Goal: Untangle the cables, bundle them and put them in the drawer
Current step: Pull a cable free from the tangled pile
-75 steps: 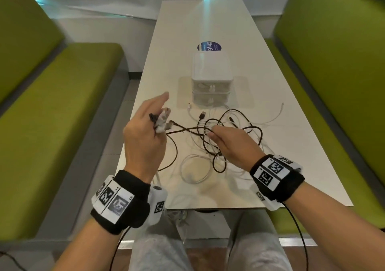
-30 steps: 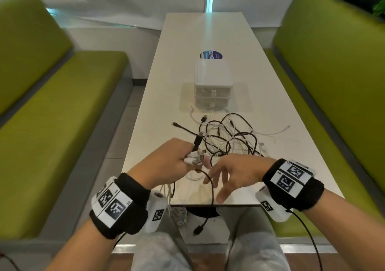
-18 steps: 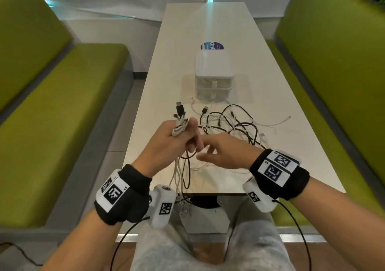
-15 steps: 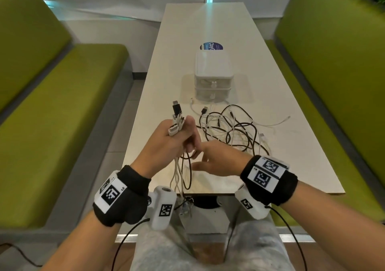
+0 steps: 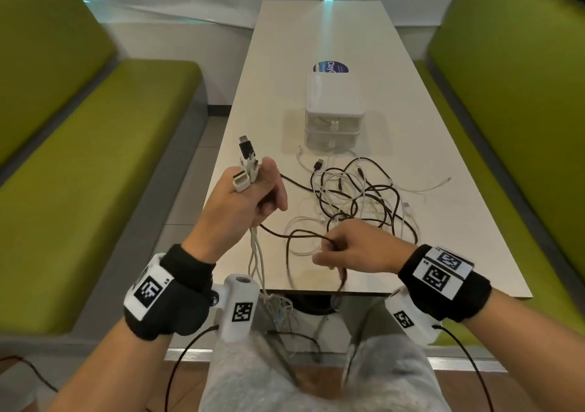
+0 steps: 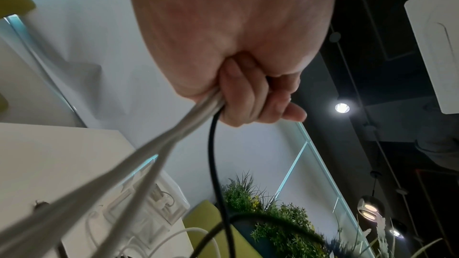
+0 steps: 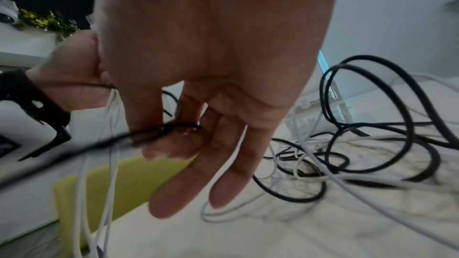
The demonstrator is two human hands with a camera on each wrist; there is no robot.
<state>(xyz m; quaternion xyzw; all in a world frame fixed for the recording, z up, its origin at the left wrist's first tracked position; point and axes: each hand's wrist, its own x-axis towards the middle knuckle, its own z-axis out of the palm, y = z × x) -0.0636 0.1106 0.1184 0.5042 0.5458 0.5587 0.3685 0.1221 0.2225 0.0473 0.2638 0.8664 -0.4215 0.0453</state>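
My left hand is raised over the table's near left edge and grips a bunch of cable ends. White and black plugs stick up out of the fist, and white strands hang below it past the table edge. In the left wrist view the curled fingers clamp the white cables and a black one. My right hand pinches a black cable between thumb and forefinger; its other fingers hang loose. A tangle of black and white cables lies on the table in front of a small white two-drawer box, both drawers closed.
The long white table runs away from me between two green benches. A round blue sticker lies behind the drawer box. My knees show below the near table edge, where loose cable ends dangle.
My left hand has risen and moved left with the bunched plugs. My right hand has moved back towards the near edge, drawing a black cable out of the tangle.
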